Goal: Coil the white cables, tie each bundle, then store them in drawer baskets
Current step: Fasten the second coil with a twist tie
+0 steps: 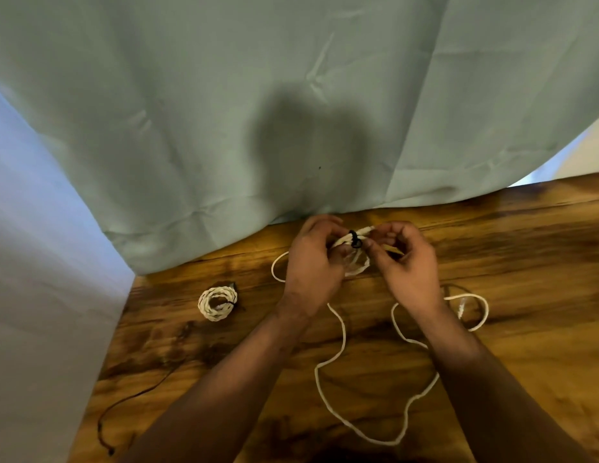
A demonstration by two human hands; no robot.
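Note:
Both hands meet above the far edge of the wooden table (492,379). My left hand (313,262) grips a coiled white cable bundle (356,262) from the left. My right hand (406,262) pinches the same bundle from the right, its fingertips at a black tie (354,238) wrapped around the strands. A finished white coil (218,303), bound with a dark tie, lies on the table to the left. A loose white cable (341,332) snakes across the table between and under my forearms.
A pale green curtain (258,95) hangs behind and drapes onto the table's far edge. A thin dark cord (134,396) trails off the table's left front. The table's left edge runs diagonally beside a pale wall (40,295).

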